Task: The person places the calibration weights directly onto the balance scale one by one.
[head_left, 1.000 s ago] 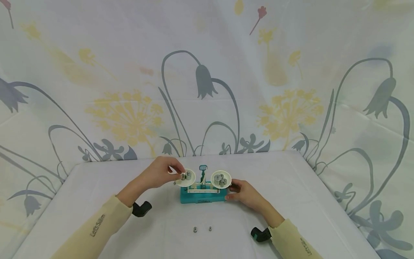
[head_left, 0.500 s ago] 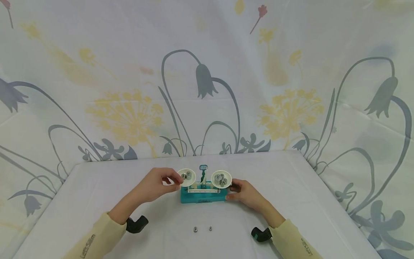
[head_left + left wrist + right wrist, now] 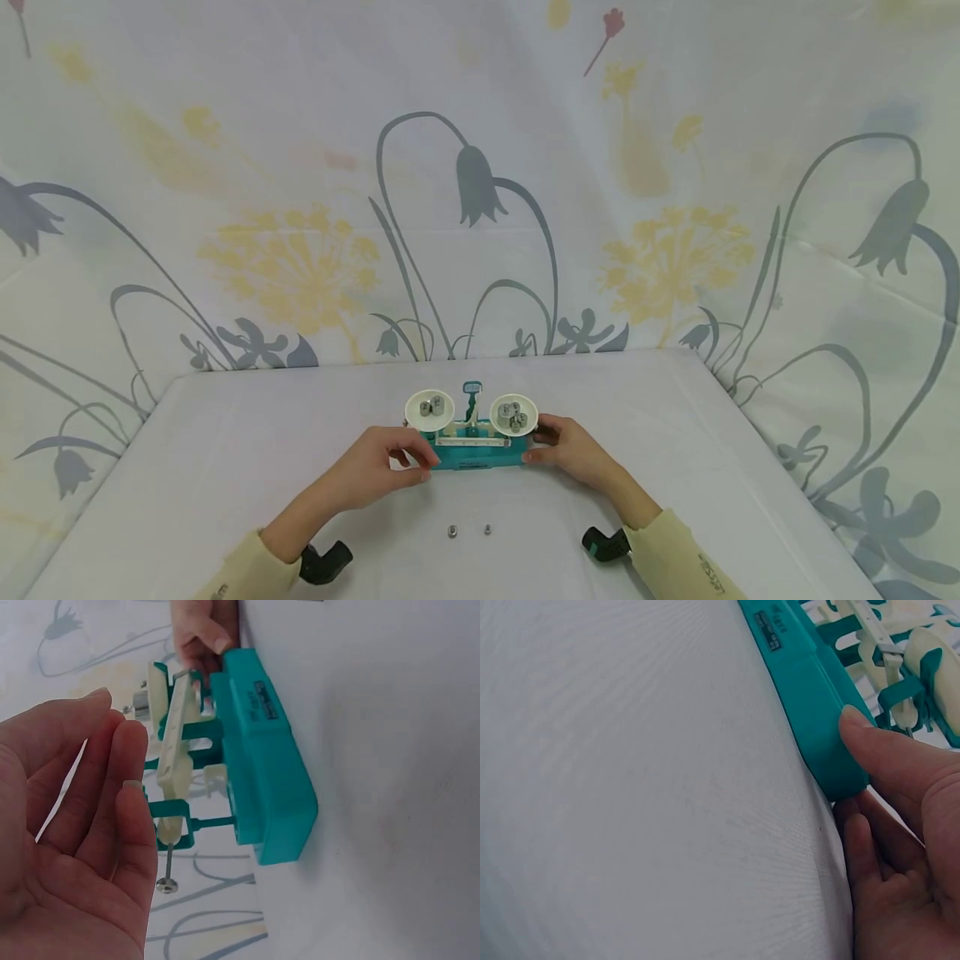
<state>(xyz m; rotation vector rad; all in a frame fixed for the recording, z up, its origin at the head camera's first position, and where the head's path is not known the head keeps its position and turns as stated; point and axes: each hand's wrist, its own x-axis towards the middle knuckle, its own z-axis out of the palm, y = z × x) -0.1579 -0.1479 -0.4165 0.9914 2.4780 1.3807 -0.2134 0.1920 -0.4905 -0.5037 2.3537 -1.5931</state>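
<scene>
A teal balance scale [image 3: 480,457] stands at the table's middle with two cream pans. In the left pan [image 3: 411,420] sit two metal weights [image 3: 437,406]; a cluster of several metal weights [image 3: 510,412] lies in the right pan [image 3: 532,405]. My left hand [image 3: 386,467] hovers by the front left corner of the base, fingers loosely bent. Nothing shows between its fingertips in the left wrist view. My right hand [image 3: 573,450] holds the right end of the base, thumb on the front face and fingers bent around the end, as the right wrist view shows.
Two small metal weights, one larger [image 3: 452,532] and one smaller [image 3: 487,529], stand on the white tablecloth [image 3: 540,508] in front of the scale. A flower-printed curtain [image 3: 480,250] rises behind the table. Black wrist devices are on both forearms.
My left hand has drawn back from the left pan, moving down toward the front of the base. Two weights stay in that pan. The right hand has kept its place.
</scene>
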